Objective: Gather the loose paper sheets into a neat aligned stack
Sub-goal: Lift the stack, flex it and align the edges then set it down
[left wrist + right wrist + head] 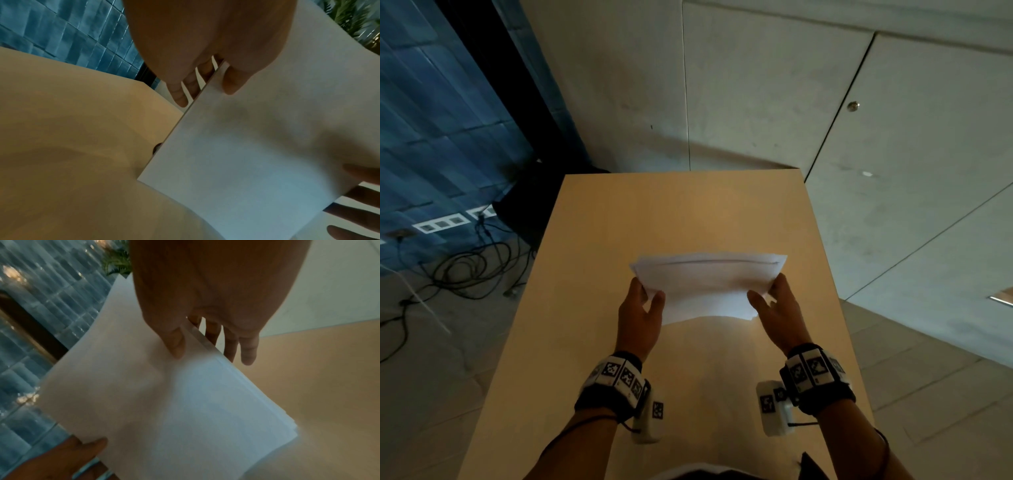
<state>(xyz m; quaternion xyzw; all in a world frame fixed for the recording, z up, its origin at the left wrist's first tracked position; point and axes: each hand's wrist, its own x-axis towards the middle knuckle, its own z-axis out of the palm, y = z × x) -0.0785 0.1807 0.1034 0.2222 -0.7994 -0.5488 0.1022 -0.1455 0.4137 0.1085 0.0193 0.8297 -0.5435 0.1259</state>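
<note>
One stack of paper sheets [709, 284], two hands, one table [681, 212].

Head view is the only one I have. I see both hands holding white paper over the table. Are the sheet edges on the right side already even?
Observer: No. The right wrist view shows the sheets stepped at their right edge, several layers peeking out.
Operator: How does the right hand hold them?
Observer: Its thumb lies on top, fingers underneath.
Operator: And the left edge?
Observer: The left wrist view shows that edge as one tight line, the left hand pinching it, thumb on top.
</note>
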